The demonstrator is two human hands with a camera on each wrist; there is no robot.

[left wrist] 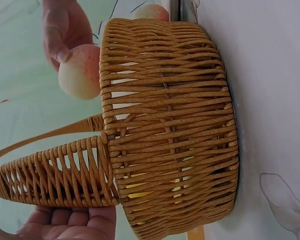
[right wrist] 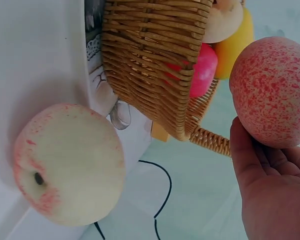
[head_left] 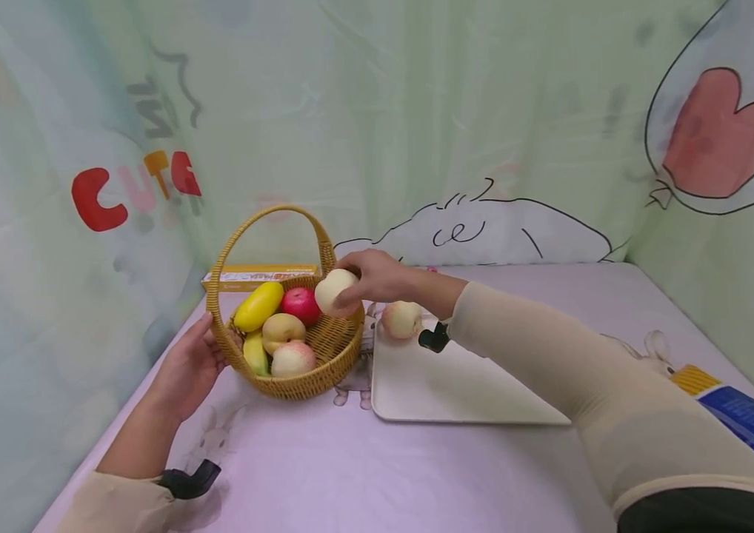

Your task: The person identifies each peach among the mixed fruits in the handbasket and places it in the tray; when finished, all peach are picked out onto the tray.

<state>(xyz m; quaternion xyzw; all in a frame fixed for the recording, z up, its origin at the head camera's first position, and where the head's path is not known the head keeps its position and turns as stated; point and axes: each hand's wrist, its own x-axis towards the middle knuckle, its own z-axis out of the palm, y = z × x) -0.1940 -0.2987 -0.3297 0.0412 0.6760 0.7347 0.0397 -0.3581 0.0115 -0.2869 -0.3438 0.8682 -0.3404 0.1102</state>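
- At the near left of the lilac tablecloth [head_left: 324,474], the left hand [head_left: 187,370] is set against the foot of the basket's handle. Weave hides its fingertips; cannot tell whether it grips or merely touches.
- Near right: a blue-and-yellow package [head_left: 750,422], cut off by the picture's edge and partly behind the right sleeve [head_left: 550,363].
- Middle left: wicker basket [head_left: 307,386], upright, handle raised. Inside, nearest first: a blush peach [head_left: 293,360], a green-yellow banana-like fruit [head_left: 255,355], a tan fruit [head_left: 281,330], a yellow mango-like fruit [head_left: 261,306], a red fruit [head_left: 301,306]. Bare wicker shows at the right of its floor.
- Right of the basket, and apart from it: pale tray [head_left: 470,396], a second peach [head_left: 400,320] on its far left part.
- Above the basket's right side: the right hand [head_left: 384,275] holds a peach [head_left: 333,293] between thumb and fingers, higher than the rim.
- Step in hand, as I judge it: transfer of that peach at the basket. Into or out of it, one instant cannot settle.
- Next move, my reading: hold the pinch, keep clear of rim and handle, steady the basket from the left; a release wants a low, gentle lowering.
- Far: a slim yellow box [head_left: 264,277] behind the basket, then the printed curtain [head_left: 377,111].
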